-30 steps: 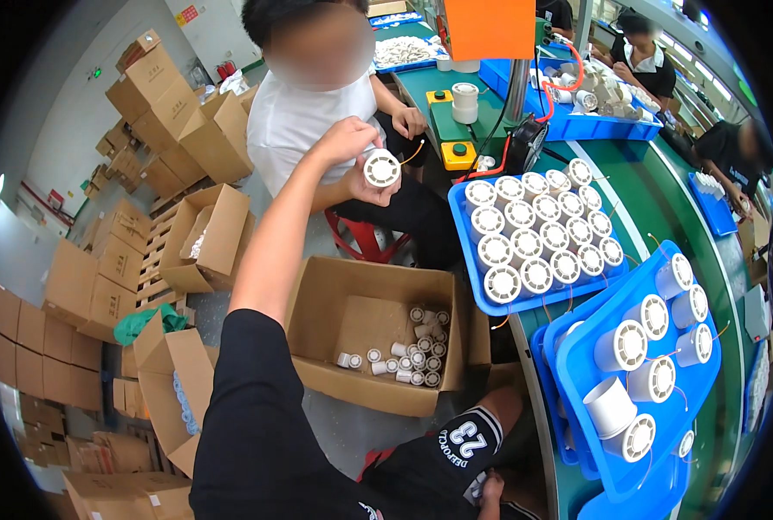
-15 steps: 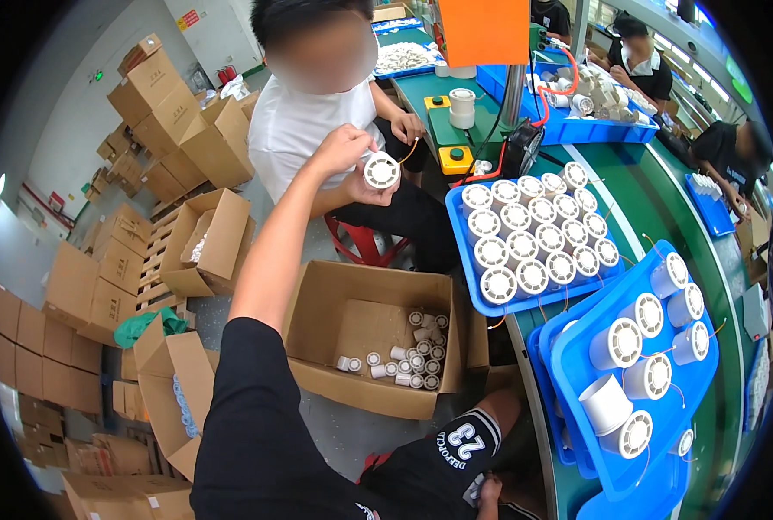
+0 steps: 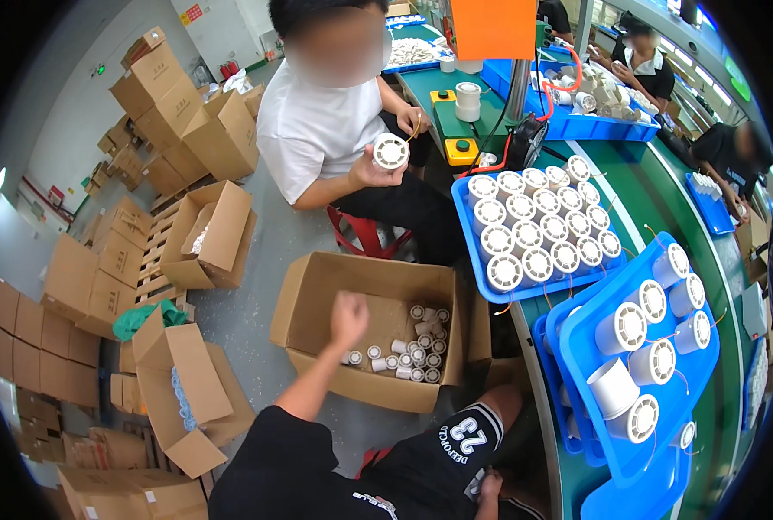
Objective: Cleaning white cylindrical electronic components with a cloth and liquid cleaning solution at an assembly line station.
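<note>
My left hand (image 3: pixel 349 319), slightly blurred, is in the air over an open cardboard carton (image 3: pixel 317 364). Its fingers look curled into a fist, and I see nothing in it. Inside the carton lie several white cylindrical parts (image 3: pixel 418 350). My right hand (image 3: pixel 489 485) rests low by my thigh with its fingers curled; a small greyish patch shows beside them, and whatever they hold cannot be made out. Across from me, a seated person in a white shirt holds a white cylindrical part (image 3: pixel 391 151) with a slotted round face and a thin orange wire.
A blue tray (image 3: pixel 466 260) of upright white parts sits on the bench to the right. Nearer, stacked blue trays (image 3: pixel 568 347) overlap the green conveyor (image 3: pixel 707 438). Yellow button boxes (image 3: pixel 461 152) stand beyond. Cartons (image 3: pixel 165 143) fill the left side.
My left hand has drawn back from the other person's white part, down and toward me over the carton. That person keeps the part in hand. My right hand stays by my thigh.
</note>
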Motion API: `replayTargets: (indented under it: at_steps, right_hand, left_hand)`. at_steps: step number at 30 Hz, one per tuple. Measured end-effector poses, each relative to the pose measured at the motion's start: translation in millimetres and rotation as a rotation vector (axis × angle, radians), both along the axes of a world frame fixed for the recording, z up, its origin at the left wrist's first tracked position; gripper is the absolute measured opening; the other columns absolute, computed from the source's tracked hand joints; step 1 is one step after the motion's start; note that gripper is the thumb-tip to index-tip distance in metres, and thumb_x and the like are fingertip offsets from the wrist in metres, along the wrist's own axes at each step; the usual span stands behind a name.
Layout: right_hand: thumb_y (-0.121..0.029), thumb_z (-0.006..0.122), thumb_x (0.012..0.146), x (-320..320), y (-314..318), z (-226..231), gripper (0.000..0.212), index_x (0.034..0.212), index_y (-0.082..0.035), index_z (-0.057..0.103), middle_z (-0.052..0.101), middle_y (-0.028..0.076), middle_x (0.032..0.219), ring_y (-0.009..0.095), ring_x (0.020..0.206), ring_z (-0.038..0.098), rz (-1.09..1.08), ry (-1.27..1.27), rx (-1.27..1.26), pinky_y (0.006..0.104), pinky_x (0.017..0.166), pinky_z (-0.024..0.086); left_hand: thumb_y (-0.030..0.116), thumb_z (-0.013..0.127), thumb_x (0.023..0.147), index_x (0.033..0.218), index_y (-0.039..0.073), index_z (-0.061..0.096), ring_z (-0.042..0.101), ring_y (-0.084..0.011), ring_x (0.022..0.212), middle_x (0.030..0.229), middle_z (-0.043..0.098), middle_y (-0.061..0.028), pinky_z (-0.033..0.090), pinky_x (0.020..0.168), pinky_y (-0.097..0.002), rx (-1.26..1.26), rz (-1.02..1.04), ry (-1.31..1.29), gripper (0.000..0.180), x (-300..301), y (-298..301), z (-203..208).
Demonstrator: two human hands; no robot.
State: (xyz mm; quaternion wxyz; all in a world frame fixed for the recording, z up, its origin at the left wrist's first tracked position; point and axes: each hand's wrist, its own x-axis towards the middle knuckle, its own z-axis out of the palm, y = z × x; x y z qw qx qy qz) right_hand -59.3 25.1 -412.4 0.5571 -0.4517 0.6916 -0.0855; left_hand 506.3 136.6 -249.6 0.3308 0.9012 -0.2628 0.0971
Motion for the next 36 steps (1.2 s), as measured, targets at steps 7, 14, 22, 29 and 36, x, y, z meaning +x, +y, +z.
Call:
replayTargets:
  at_steps: [7,14,22,29,36]
  right_hand:
    - [-0.023,0.057,0.093,-7,2,7,0.032,0.087,0.006,0.068,0.068,0.010,0.083,0.018,0.075,0.059,-0.052,0.002,0.007,0.0333,0.071,0.047]
    - [-0.021,0.056,0.093,1,2,10,0.030,0.086,0.005,0.068,0.068,0.010,0.083,0.018,0.078,0.060,-0.056,-0.011,0.017,0.0334,0.075,0.047]
    - [-0.022,0.058,0.092,5,4,15,0.029,0.086,0.005,0.067,0.068,0.012,0.087,0.020,0.081,0.060,-0.038,0.034,0.022,0.0342,0.077,0.046]
    - [-0.021,0.059,0.091,9,3,16,0.028,0.087,0.006,0.067,0.068,0.013,0.087,0.020,0.081,0.059,-0.004,0.066,0.002,0.0351,0.077,0.046]
    - [-0.020,0.060,0.090,3,2,8,0.028,0.086,0.006,0.067,0.068,0.013,0.085,0.019,0.079,0.058,-0.020,0.037,-0.010,0.0347,0.077,0.046]
  left_hand:
    - [0.045,0.064,0.083,0.120,0.006,0.058,0.046,-0.0374,0.122,0.126,0.052,-0.0208,0.017,0.108,-0.0673,0.659,-0.398,0.354,0.054,-151,52,-98]
    - [0.041,0.064,0.083,0.123,0.005,0.046,0.040,-0.0385,0.124,0.124,0.046,-0.0205,0.017,0.108,-0.0695,0.905,-0.448,0.383,0.057,-137,44,-87]
    - [0.035,0.064,0.081,0.127,0.005,0.044,0.040,-0.0370,0.125,0.128,0.043,-0.0196,0.019,0.107,-0.0689,0.995,-0.417,0.393,0.059,-138,38,-84]
    - [0.035,0.065,0.080,0.131,0.005,0.041,0.038,-0.0364,0.128,0.131,0.042,-0.0192,0.017,0.109,-0.0670,1.038,-0.399,0.420,0.064,-135,31,-77]
    - [0.036,0.065,0.079,0.139,0.005,0.036,0.036,-0.0363,0.130,0.135,0.039,-0.0195,0.016,0.110,-0.0657,1.109,-0.403,0.432,0.073,-134,23,-74]
